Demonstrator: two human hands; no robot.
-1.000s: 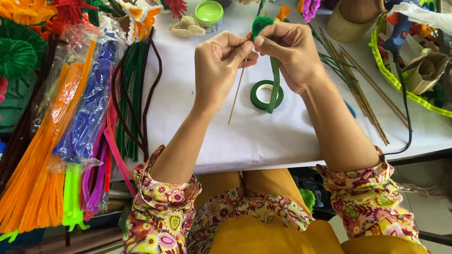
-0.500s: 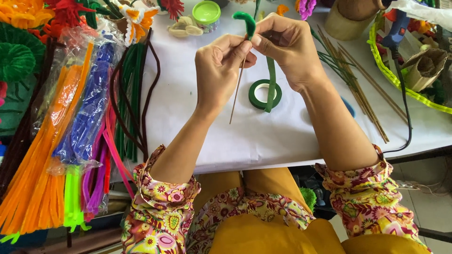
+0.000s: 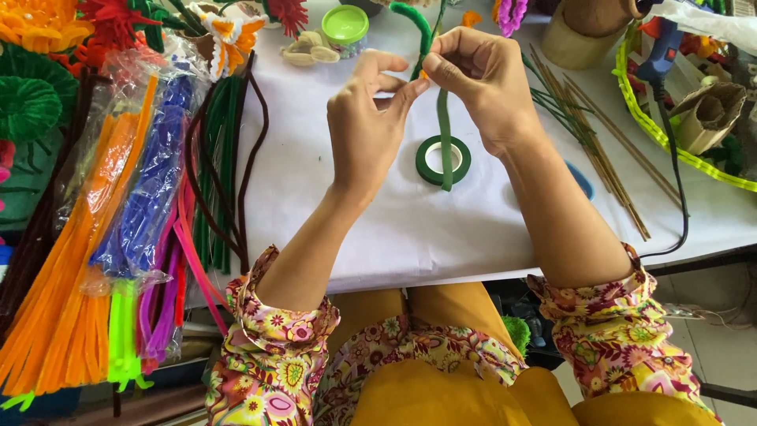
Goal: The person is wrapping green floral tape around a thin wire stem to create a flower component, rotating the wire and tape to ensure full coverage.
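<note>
Both hands meet above the white table (image 3: 441,237). My right hand (image 3: 481,79) pinches a fuzzy green pipe cleaner (image 3: 412,22) whose bent top sticks up past my fingers. My left hand (image 3: 369,118) meets it from the left, thumb and forefinger closed on the same stem, the other fingers spread. A strip of green tape (image 3: 446,130) hangs from the pinch point down to its roll (image 3: 442,162), which lies flat on the table just below my hands. A small orange bit shows between my fingertips.
Bagged pipe cleaners lie at the left: orange (image 3: 55,315), blue (image 3: 150,197), dark green (image 3: 221,158). Wooden skewers (image 3: 607,134) lie at the right beside a blue glue gun (image 3: 658,47) and a yellow-green basket (image 3: 670,150). A green-lidded jar (image 3: 344,24) stands at the back.
The green stem's bent top has swung left and risen slightly. My left fingers have spread out more. The thin wooden stick seen below my left hand earlier no longer shows.
</note>
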